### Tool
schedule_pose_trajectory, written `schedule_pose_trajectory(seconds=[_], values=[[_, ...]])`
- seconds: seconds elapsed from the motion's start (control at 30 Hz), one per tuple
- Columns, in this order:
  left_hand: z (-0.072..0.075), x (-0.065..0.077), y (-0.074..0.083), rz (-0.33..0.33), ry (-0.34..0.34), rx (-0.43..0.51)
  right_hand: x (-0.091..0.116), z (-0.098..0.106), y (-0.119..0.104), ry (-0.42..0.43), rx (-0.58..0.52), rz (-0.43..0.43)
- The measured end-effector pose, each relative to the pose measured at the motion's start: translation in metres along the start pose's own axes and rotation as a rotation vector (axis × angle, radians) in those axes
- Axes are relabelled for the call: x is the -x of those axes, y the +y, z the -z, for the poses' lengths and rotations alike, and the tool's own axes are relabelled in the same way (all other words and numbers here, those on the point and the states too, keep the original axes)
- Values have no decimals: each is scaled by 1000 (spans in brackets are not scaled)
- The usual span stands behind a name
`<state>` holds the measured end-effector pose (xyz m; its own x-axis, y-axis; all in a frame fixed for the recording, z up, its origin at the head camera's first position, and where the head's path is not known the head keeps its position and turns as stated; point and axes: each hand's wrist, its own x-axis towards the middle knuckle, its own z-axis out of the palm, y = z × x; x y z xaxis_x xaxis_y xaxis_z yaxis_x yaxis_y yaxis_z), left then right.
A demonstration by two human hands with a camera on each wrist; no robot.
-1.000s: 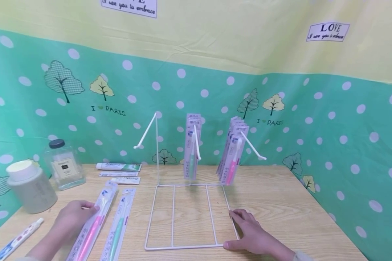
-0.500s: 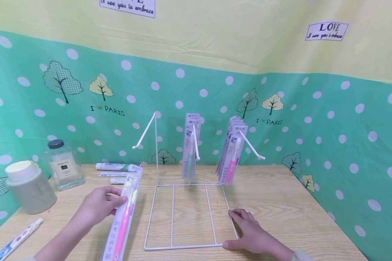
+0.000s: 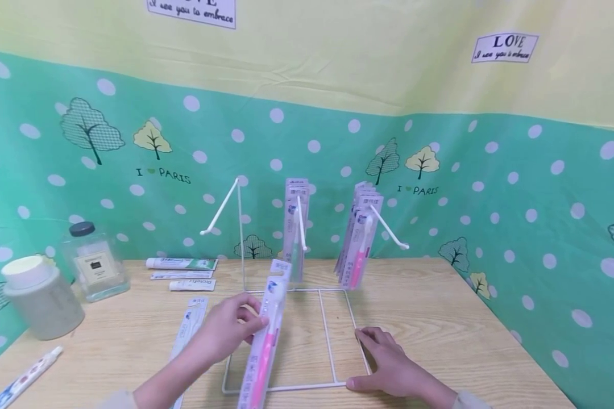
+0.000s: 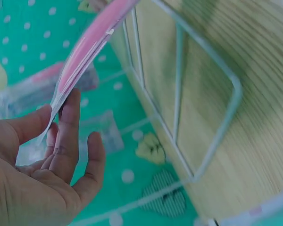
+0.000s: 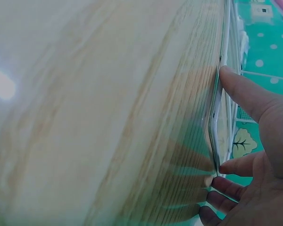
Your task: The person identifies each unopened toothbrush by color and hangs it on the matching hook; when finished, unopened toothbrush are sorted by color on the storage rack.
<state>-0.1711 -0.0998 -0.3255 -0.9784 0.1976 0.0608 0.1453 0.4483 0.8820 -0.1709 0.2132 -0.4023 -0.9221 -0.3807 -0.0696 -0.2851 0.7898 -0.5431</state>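
A pink toothbrush in a clear pack [image 3: 267, 341] is pinched between the thumb and fingers of my left hand [image 3: 230, 328], tilted above the left part of the white wire rack's base [image 3: 327, 335]. In the left wrist view the pink handle [image 4: 92, 42] slants up from the fingertips. My right hand [image 3: 391, 363] rests at the base's front right corner, thumb on the front wire and fingers by the side wire. Packaged toothbrushes hang on the middle hook [image 3: 302, 224] and on the right hook [image 3: 390, 228]. The left hook [image 3: 220, 206] is bare.
Another packaged toothbrush [image 3: 190, 318] lies left of the rack, partly behind my left forearm. Toothpaste tubes [image 3: 181, 263] lie behind it. A glass bottle [image 3: 94, 264], a grey jar [image 3: 43, 298] and a lone tube [image 3: 25, 378] stand or lie at the left. A patterned cloth backs the table.
My left hand has lifted the pink toothbrush pack off the table and carried it right, over the rack's base. The right hand has stayed at the rack's corner.
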Motion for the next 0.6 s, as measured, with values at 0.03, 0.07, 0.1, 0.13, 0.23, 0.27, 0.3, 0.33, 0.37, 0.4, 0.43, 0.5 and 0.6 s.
schedule_pose_trajectory(seconds=[0.03, 0.07, 0.1, 0.13, 0.23, 0.27, 0.3, 0.33, 0.37, 0.4, 0.43, 0.5, 0.6], values=[[-5, -1, 2, -22, -21, 5, 0, 0, 0, -1, 0, 1], [-11, -3, 4, -45, -40, 10, 0, 0, 0, -2, -1, 1], [-16, -4, 6, -64, -60, 18, -1, 0, 0, -3, 3, -1], [-21, -5, 8, -84, -79, 22, -1, 0, 0, 0, 7, 0], [-35, -7, 16, -138, -122, 24, -1, -1, 0, 3, 17, -6], [-39, -7, 19, -154, -132, 27, -1, -1, 0, 6, 22, -10], [-43, -7, 22, -170, -139, 31, -1, -1, 0, 8, 24, -13], [-47, -7, 26, -187, -143, 30, -1, -1, 0, 9, 23, -14], [-50, -7, 30, -198, -143, 25, -1, -1, 0, 9, 20, -14], [-54, -7, 34, -210, -141, 21, -1, -1, 1, 9, 19, -16], [-56, -7, 38, -220, -142, 20, 0, -1, 1, 10, 17, -15], [-61, -7, 46, -235, -138, 5, 0, 0, 1, 7, 11, -12], [-66, -5, 59, -266, -140, 0, 1, 0, 2, 12, 6, 7]])
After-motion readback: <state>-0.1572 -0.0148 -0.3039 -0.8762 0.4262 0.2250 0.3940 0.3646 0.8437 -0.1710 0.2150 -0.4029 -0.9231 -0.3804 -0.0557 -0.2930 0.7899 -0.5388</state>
